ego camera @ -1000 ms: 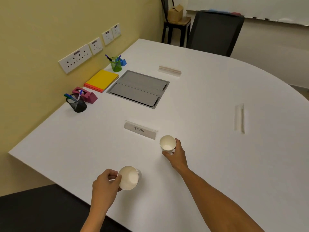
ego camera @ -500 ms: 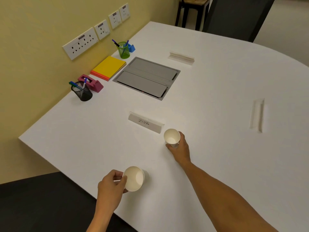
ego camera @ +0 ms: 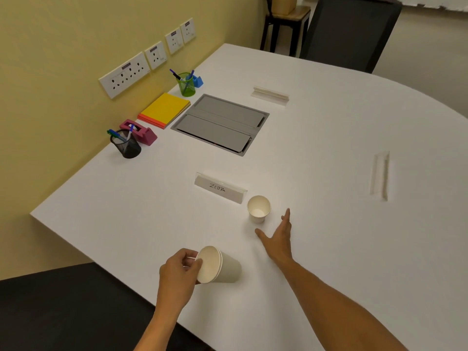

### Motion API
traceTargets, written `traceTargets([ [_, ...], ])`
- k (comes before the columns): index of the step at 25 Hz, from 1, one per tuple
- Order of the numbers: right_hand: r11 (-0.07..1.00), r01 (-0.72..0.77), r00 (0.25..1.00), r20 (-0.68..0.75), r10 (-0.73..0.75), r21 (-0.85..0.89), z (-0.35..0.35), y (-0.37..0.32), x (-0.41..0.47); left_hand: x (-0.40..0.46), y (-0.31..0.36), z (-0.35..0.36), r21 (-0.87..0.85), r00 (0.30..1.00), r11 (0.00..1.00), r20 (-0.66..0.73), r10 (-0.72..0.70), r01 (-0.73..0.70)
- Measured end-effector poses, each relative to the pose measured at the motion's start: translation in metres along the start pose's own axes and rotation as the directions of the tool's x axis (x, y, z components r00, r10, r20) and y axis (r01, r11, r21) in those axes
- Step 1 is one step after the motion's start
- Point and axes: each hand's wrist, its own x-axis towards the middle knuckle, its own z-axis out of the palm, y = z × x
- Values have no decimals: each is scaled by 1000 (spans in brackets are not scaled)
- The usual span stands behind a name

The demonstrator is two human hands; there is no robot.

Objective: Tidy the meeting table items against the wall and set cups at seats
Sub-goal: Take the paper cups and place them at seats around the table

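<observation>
Right hand now off upright cup, fingers spread, left hand pinching seemingly stacked cups

Bare white table stretches right of the upright paper cup, while a name card touches the cup's left and another card stands well right.

Black chair and wooden stool cut off at top edge; far name holders' writing unreadable.
</observation>
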Motion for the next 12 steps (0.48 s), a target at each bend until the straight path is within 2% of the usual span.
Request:
traceTargets([
  [3,985,24,989,-149,2,173,-7,-3,-42,-1,17,5,5,995,997,76,72,-72],
  [5,965,111,988,-131,-82,236,-19,-8,-72,0,30,10,-26,982,993,149,118,-115],
  [7,964,226,972,31,-232,142,-37,-13,-107,0,44,14,-37,953,984,246,178,-174],
  [9,940,340,916,239,-323,-32,-51,-18,-141,-2,54,22,-41,908,968,338,248,-249],
  [10,926,363,903,285,-321,-106,-55,-19,-155,-4,59,26,-42,885,959,376,275,-281],
  [12,925,341,919,265,-290,-169,-61,-16,-181,-16,67,38,-7,835,930,438,333,-367],
])
